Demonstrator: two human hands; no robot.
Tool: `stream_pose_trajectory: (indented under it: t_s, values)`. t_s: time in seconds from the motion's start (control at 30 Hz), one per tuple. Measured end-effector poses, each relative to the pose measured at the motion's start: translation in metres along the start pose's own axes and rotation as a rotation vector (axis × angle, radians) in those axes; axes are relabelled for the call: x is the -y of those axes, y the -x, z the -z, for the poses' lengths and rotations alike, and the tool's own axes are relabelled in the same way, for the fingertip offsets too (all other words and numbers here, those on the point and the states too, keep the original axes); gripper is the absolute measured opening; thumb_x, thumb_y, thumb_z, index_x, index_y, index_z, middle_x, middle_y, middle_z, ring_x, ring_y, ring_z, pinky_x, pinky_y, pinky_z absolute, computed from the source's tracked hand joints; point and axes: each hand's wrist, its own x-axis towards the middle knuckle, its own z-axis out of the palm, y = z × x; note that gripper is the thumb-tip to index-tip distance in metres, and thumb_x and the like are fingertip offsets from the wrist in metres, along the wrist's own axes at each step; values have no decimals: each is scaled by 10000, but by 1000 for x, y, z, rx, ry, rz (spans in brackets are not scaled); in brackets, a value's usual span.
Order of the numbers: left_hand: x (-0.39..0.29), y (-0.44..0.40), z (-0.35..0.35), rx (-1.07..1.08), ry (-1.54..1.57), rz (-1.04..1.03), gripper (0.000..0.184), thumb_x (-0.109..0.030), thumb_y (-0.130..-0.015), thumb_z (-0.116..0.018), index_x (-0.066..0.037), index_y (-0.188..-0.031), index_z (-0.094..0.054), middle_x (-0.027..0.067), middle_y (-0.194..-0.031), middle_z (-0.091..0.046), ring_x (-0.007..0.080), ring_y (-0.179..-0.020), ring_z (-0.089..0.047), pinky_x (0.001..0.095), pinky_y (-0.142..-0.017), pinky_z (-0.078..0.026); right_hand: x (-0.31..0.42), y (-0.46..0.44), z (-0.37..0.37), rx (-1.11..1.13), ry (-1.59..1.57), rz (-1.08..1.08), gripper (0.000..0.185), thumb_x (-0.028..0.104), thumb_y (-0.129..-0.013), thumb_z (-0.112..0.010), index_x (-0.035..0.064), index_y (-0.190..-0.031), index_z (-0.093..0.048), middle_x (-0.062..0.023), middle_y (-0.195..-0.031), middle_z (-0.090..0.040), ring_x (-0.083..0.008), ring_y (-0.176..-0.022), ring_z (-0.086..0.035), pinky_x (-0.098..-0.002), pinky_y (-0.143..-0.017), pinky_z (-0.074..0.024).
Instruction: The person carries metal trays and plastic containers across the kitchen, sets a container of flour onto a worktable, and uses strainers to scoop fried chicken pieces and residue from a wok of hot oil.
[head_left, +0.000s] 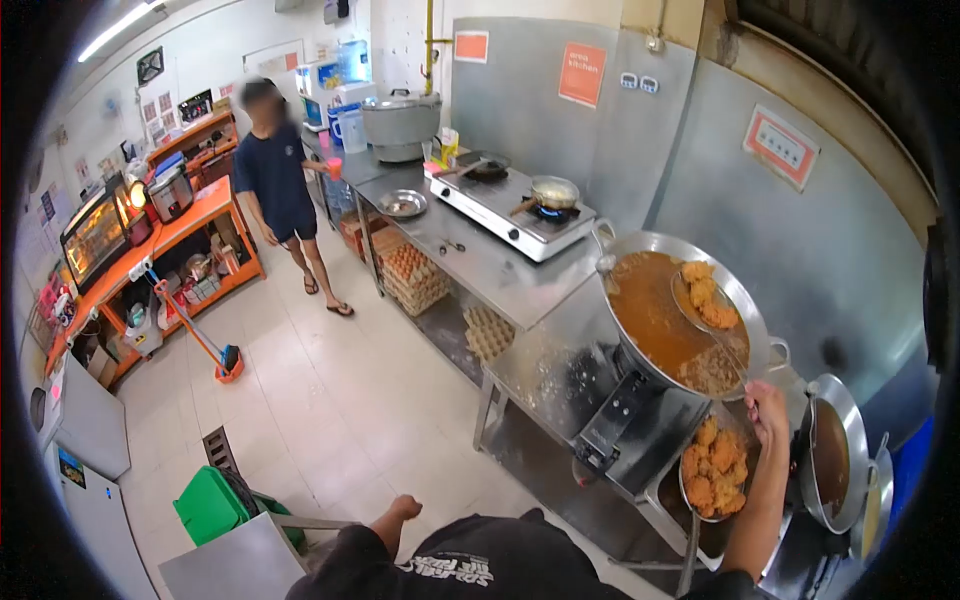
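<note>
Right hand point(767, 408) gripping the skimmer point(686, 312), fried chicken point(703, 292) heaped in it, inside the wok point(742, 278) of brown oil point(650, 320); left hand point(404, 508) curled, nothing visible in it. Careful: a sudden tilt could drop pieces, splashing hot oil toward that bare forearm point(762, 505)!

R fingers point(755, 400) w/ skimmer point(683, 298), fried pcs point(704, 293), wok point(752, 318)
</note>
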Motion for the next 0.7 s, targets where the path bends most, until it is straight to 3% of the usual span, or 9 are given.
stream_pose_trajectory:
  t_s: [0.17,0.33,0.37,0.43,0.57,0.63,0.7]
  values:
    - [20,9,-2,200,18,45,388,-327,-784,-465,9,-735,-654,159,-782,-660,302,-770,-639,393,-735,-500,10,11,6,-4,40,67,163,109,-814,-524,111,-654,-494,20,-513,-452,-65,-369,-353,-210,-347,-257]
    - [34,18,-11,88,11,61,330,-279,-755,-460,-19,-718,-660,159,-816,-663,303,-774,-634,388,-692,-497,0,7,1,-54,-16,20,179,118,-816,-530,118,-644,-482,18,-514,-455,-71,-353,-344,-217,-339,-260]
    - [35,15,-6,258,46,160,324,-264,-754,-459,-23,-796,-671,182,-914,-652,325,-858,-623,394,-737,-493,-2,1,3,-30,-25,24,181,124,-821,-531,117,-647,-482,19,-514,-454,-72,-350,-341,-218,-339,-261]
    - [40,10,-12,129,-24,59,392,-379,-782,-504,-45,-634,-646,97,-644,-645,236,-595,-628,360,-594,-513,-2,-12,7,11,-50,30,185,135,-831,-532,116,-654,-482,21,-515,-451,-75,-345,-335,-218,-338,-261]
    - [32,-3,-15,-124,11,41,363,-357,-768,-500,-55,-636,-651,98,-640,-645,239,-578,-624,366,-580,-509,5,4,14,-41,68,16,191,160,-844,-527,124,-664,-473,24,-520,-447,-68,-359,-340,-211,-346,-263]
    - [14,10,3,-7,-15,55,424,-329,-787,-453,13,-941,-650,229,-1022,-610,351,-995,-577,407,-862,-459,-9,-4,19,-66,49,-10,196,170,-847,-526,131,-664,-468,27,-521,-442,-63,-364,-342,-206,-348,-265]
    - [5,23,14,177,216,151,433,-335,-800,-434,23,-914,-651,232,-975,-623,362,-964,-583,416,-856,-456,-11,-19,17,-3,31,37,199,172,-846,-523,133,-659,-467,28,-521,-437,-60,-364,-339,-203,-348,-262]
